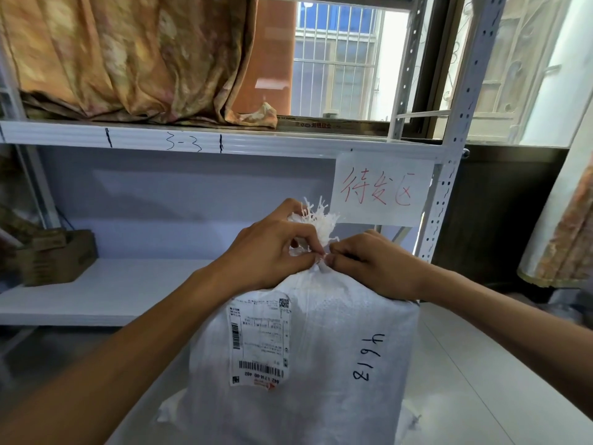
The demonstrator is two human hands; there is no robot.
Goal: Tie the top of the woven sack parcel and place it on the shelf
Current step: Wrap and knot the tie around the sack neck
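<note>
**Both hands pinch the sack's neck in front of the shelf**

From the head view we see the woven sack parcel (321,348) upright, in front of the lower shelf (96,293). Our left hand (272,248) and right hand (375,264) meet at its gathered neck, fingers curled and pinching the weave just under the frayed top (316,220). A cardboard box (54,258) sits at the shelf's left end. Bunched curtain fabric (128,59) lies on the upper board. The upper rail (184,142) is marked "3-3". A paper sign (382,191) reads 待发区 in red. The sack bears a barcoded shipping label (258,342), too small to read, and handwritten "8194" sideways.
</note>
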